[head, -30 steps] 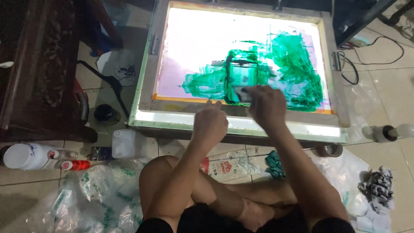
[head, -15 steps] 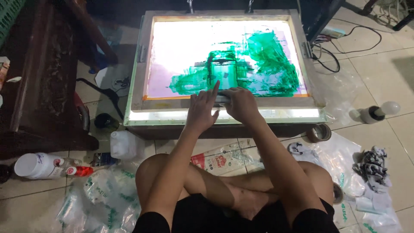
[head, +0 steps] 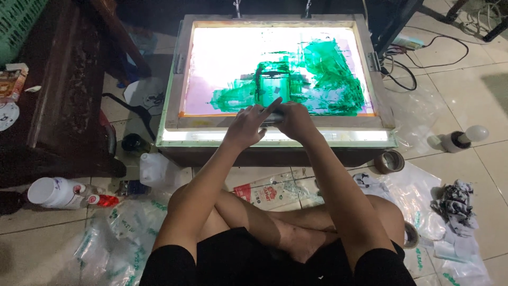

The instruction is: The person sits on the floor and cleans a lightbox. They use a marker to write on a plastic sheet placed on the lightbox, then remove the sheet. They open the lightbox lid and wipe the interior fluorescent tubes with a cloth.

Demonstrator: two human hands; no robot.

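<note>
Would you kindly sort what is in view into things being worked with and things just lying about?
In use: left hand, right hand, scraper, backlit screen frame, green ink.
Lying about: tape roll, white bottle, light bulb, stained rag.

From my view, a white plastic jar (head: 53,191) lies on its side on the tiled floor at the left, with a small red-capped bottle (head: 100,200) just beside it. A clear jug (head: 157,170) stands near the dark wooden bench (head: 58,95). I see a roll of brown tape (head: 389,161) on the floor at the right, and beyond it a light bulb (head: 465,137) lying on the tiles. A crumpled, stained rag (head: 456,204) rests on plastic bags (head: 121,233) spread about. Black cables (head: 418,53) trail at the upper right, and a green basket (head: 18,24) sits in the upper left corner.
</note>
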